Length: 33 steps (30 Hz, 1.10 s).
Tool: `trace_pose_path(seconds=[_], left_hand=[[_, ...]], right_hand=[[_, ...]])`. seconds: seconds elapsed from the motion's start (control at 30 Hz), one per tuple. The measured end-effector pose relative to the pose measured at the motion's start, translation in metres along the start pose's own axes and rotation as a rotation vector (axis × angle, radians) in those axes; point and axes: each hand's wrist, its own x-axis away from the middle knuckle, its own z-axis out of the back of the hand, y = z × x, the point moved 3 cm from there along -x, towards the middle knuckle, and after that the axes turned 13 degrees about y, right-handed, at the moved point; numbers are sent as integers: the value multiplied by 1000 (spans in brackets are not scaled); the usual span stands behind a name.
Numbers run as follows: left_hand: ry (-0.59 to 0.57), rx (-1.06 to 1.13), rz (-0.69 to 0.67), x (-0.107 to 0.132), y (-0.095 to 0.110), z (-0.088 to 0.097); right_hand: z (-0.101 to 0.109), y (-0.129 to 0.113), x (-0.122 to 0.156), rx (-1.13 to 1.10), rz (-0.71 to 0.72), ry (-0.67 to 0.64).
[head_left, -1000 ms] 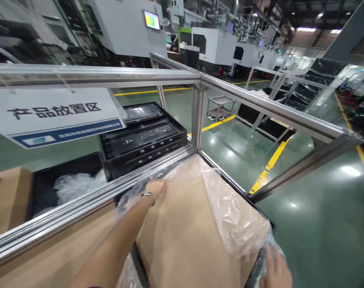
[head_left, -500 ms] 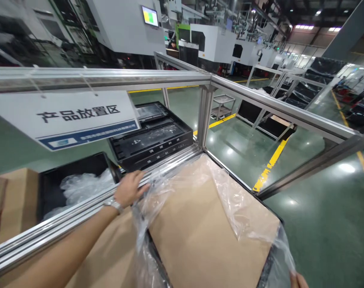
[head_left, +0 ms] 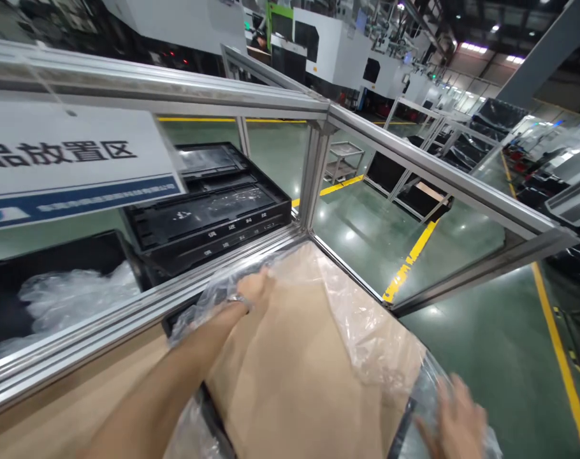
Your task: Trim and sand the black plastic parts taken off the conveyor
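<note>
A brown cardboard sheet (head_left: 299, 357) lies in a black crate (head_left: 401, 428) lined with a clear plastic bag (head_left: 352, 319). My left hand (head_left: 255, 288) reaches over the crate's left side, its fingers bunched on the bag's film above the cardboard; blur softens its fingertips. At the crate's right edge, my right hand (head_left: 457, 417) is open, fingers spread, over the loose plastic hanging there. The bag's far flap covers the cardboard's upper right part.
Aluminium rails (head_left: 313, 172) frame the crate. Beyond the left rail are black trays (head_left: 208, 217) and a black bin with crumpled plastic (head_left: 84, 296). A white sign (head_left: 79, 159) hangs at left. A cart (head_left: 342, 159) and machines stand behind.
My left hand has moved from the crate's left edge inward over the cardboard, with the film. My right hand has come up into view and its fingers have spread. The view has shifted right.
</note>
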Motion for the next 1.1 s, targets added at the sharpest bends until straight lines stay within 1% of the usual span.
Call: trace_pose_path(seconds=[0.03, 0.07, 0.1, 0.13, 0.2, 0.23, 0.3, 0.37, 0.43, 0.47, 0.5, 0.57, 0.7, 0.77, 0.83, 0.9, 0.93, 0.97, 1.03, 1.07, 1.1], left_hand=[[53, -3, 56, -7, -5, 11], [113, -5, 109, -14, -11, 24], [169, -1, 143, -22, -15, 37], [216, 8, 161, -30, -19, 49], [292, 32, 183, -46, -24, 71], [323, 42, 195, -52, -25, 80], [373, 58, 220, -61, -26, 91], [404, 76, 228, -65, -26, 96], [415, 97, 222, -64, -28, 95], [414, 106, 221, -61, -30, 93], [408, 112, 225, -58, -35, 90], [380, 117, 251, -48, -48, 83], [337, 118, 366, -22, -91, 70], [365, 124, 466, -1, -116, 69], [416, 141, 586, 33, -138, 72], [460, 172, 683, 81, -152, 72], [468, 191, 711, 111, -154, 69], [448, 223, 718, 144, -151, 62], [367, 283, 730, 212, -136, 39], [289, 334, 755, 246, -124, 24], [144, 481, 817, 278, -110, 6]], right_hand=[[-12, -26, -7, -86, 150, -64], [-26, -49, -14, -155, 252, -135], [-40, -66, -22, -211, 288, -191], [-53, -78, -29, -267, 294, -248], [-70, -88, -42, -337, 261, -319], [-73, -87, -47, -362, 243, -335], [-64, -82, -54, -401, 237, -337], [-45, -78, -55, -495, 275, -347], [-26, -80, -50, -646, 324, -360], [-22, -82, -45, -714, 338, -359], [-22, -85, -40, -759, 344, -352], [-34, -95, -27, -741, 366, -323], [-81, -121, -1, -586, 449, -281], [-97, -130, 4, -583, 451, -281], [-104, -134, 6, -596, 452, -279], [-105, -135, 7, -595, 447, -247], [-104, -135, 7, -585, 443, -225], [-103, -136, 7, -566, 439, -204], [-102, -138, 8, -509, 437, -192], [-101, -139, 8, -473, 438, -204], [-101, -141, 8, -438, 439, -225]])
